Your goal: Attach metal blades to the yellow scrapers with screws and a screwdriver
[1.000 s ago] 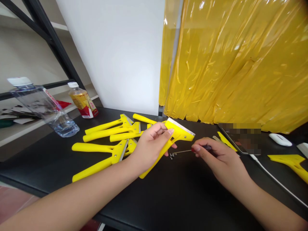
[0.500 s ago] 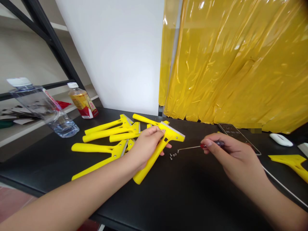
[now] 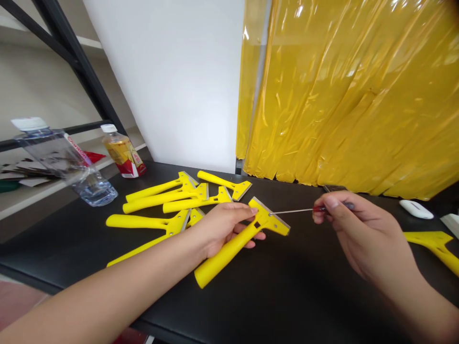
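My left hand (image 3: 229, 227) is closed on a yellow scraper (image 3: 233, 251), gripping it near the head with the thumb on top. The metal blade strip runs along the far right edge of that head, and a screw shows in its face. Between the fingers of my right hand (image 3: 358, 224) is a screwdriver (image 3: 290, 211) with a thin shaft and a red and dark handle. Its tip meets the scraper head, where a small screw seems to sit; the contact is too small to make out fully. The loose screws and nuts are hidden behind the scraper.
Several yellow scrapers (image 3: 161, 197) lie on the black table (image 3: 287, 306) left of my hands. Two plastic bottles, one large and clear (image 3: 84, 167), one smaller (image 3: 124, 153), stand at the left. At right are a white case (image 3: 416, 209) and another yellow scraper piece (image 3: 435, 243).
The screwdriver tip has come up from the loose screws on the table to the scraper head. My left hand has brought the scraper slightly nearer and right; my right hand now covers most of the phone.
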Demonstrator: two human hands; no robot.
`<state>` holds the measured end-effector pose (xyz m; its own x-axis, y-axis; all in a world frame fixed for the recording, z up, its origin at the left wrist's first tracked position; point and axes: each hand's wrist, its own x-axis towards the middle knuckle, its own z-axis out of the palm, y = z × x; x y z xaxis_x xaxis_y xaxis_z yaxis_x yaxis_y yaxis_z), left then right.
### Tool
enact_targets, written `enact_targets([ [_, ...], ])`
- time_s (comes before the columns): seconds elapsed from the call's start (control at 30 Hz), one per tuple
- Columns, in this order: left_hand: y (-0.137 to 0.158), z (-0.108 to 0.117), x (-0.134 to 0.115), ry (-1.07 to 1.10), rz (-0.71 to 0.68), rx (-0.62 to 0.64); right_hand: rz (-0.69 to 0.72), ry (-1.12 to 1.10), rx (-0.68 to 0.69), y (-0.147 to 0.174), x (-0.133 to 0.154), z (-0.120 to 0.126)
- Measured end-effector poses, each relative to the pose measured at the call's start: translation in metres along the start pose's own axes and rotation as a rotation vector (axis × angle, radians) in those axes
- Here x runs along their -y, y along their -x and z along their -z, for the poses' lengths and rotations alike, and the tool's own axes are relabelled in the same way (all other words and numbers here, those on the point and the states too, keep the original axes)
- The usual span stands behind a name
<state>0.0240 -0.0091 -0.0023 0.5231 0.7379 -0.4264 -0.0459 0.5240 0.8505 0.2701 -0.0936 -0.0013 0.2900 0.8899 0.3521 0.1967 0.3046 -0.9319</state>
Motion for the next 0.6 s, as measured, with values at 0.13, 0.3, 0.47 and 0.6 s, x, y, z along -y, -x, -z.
enact_targets([
  [0.13,0.002,-0.003,0.003,0.01,0.039,0.065,0.025,-0.028,0.001,-0.001,-0.007,-0.001],
  [0.3,0.003,-0.006,0.004,-0.005,0.053,0.067,0.022,-0.026,0.04,-0.002,-0.014,-0.003],
  [0.47,0.005,-0.008,0.003,-0.008,0.049,0.075,0.004,-0.043,0.048,-0.001,-0.016,-0.004],
  [0.6,0.006,-0.008,0.003,-0.012,0.051,0.09,-0.009,-0.055,0.042,-0.001,-0.016,-0.006],
])
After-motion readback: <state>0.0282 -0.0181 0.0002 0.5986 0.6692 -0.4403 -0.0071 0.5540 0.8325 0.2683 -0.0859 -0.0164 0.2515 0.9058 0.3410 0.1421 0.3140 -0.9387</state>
